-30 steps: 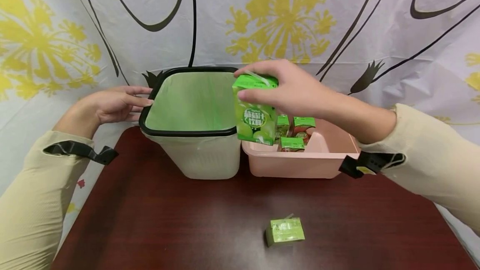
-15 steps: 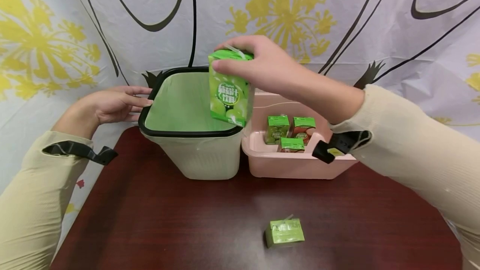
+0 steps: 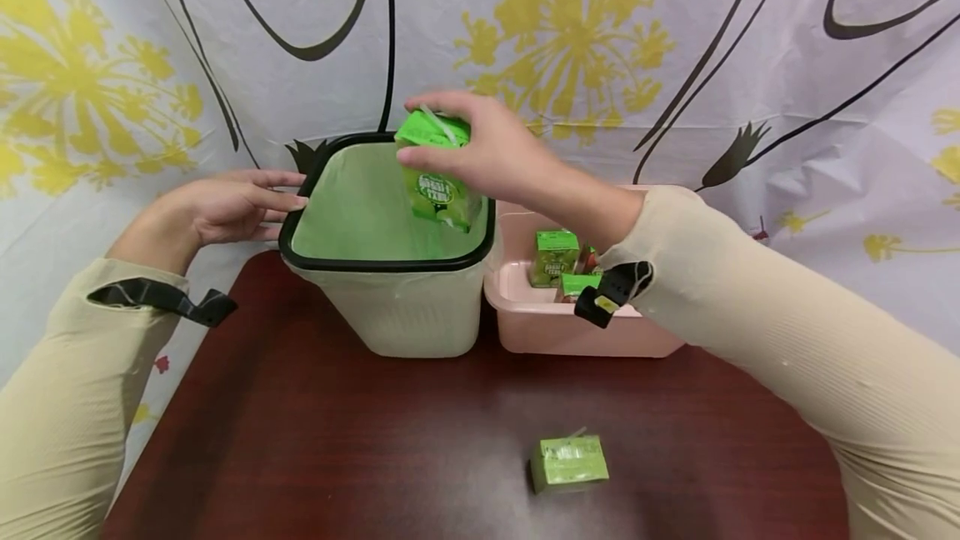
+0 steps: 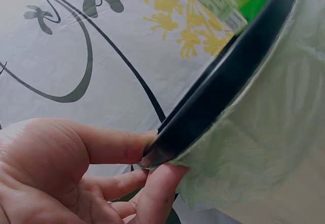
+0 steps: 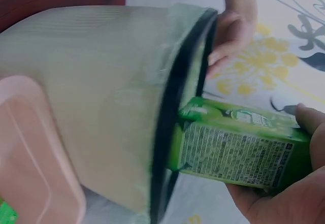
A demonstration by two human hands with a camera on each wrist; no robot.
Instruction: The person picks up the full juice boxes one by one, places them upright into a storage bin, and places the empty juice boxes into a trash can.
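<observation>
A white trash can [image 3: 405, 315] with a black rim [image 3: 390, 266] and a green liner bag [image 3: 352, 207] stands at the back of the table. My left hand [image 3: 217, 211] pinches its rim between thumb and fingers, as the left wrist view shows. With my right hand [image 3: 487, 144] I grip a green grape juice box [image 3: 435, 182] near its top, straw on top. Its lower end dips into the can's mouth, tilted, seen side-on in the right wrist view. The bottom of the can's inside is hidden.
A pink bin [image 3: 585, 336] holding several juice boxes [image 3: 555, 257] stands right beside the can, partly behind my right forearm. Another green juice box [image 3: 572, 463] sits on the dark wooden table [image 3: 360, 440] near the front. A patterned sheet [image 3: 525, 23] hangs behind.
My right hand has carried the juice box leftward from above the pink bin, rising and then lowering into the can's mouth. The left hand has stayed on the rim.
</observation>
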